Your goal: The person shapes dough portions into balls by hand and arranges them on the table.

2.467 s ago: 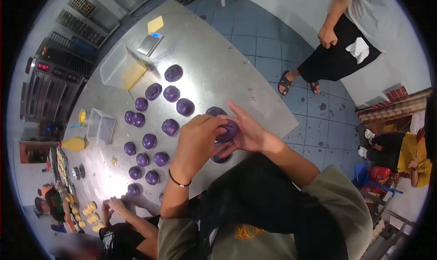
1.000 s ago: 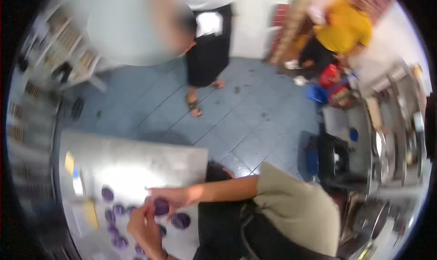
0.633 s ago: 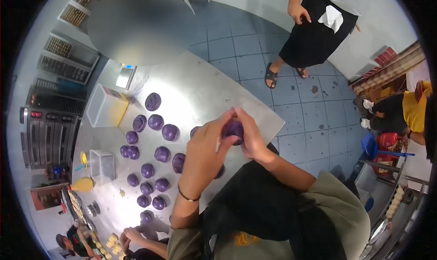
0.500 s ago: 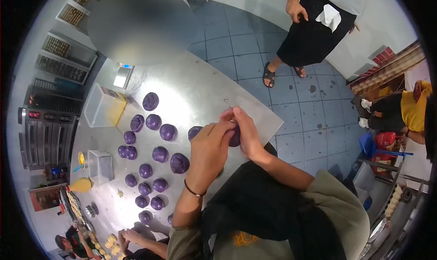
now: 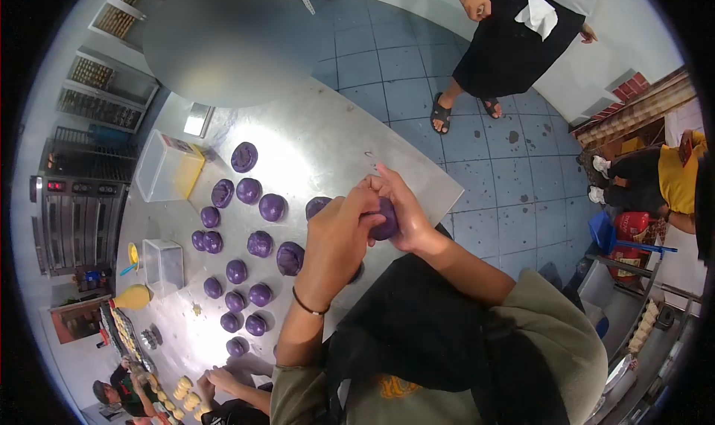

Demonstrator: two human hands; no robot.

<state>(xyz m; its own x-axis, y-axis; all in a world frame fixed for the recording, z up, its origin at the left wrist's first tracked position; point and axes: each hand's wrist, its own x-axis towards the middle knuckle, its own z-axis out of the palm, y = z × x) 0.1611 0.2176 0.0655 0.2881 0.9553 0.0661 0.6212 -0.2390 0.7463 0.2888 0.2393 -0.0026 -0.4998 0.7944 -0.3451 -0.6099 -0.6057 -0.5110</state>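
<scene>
Both my hands are around a smooth purple dough ball (image 5: 386,222), held above the metal table near its corner. My right hand (image 5: 411,220) cups the ball from the right side, its fingers curled behind it. From the left, my left hand (image 5: 337,222), with a dark band at the wrist, presses its thumb and fingers against the dough. Some fingertips are hidden behind the hands. Just left of my left hand another purple dough ball (image 5: 317,206) lies partly covered, and a larger creased dough piece (image 5: 290,258) rests below it.
Several purple dough balls (image 5: 260,243) are spread over the metal table (image 5: 335,120). Along its far side stand a clear bin (image 5: 160,168), a smaller clear container (image 5: 162,267) and a scale (image 5: 198,120). Another person's hands (image 5: 220,380) are at the lower left; a person in a black apron (image 5: 506,45) stands beyond.
My hands have shifted slightly around the ball, and more of its purple surface now shows between them. The view has tilted a little. The standing person's hand has closed more.
</scene>
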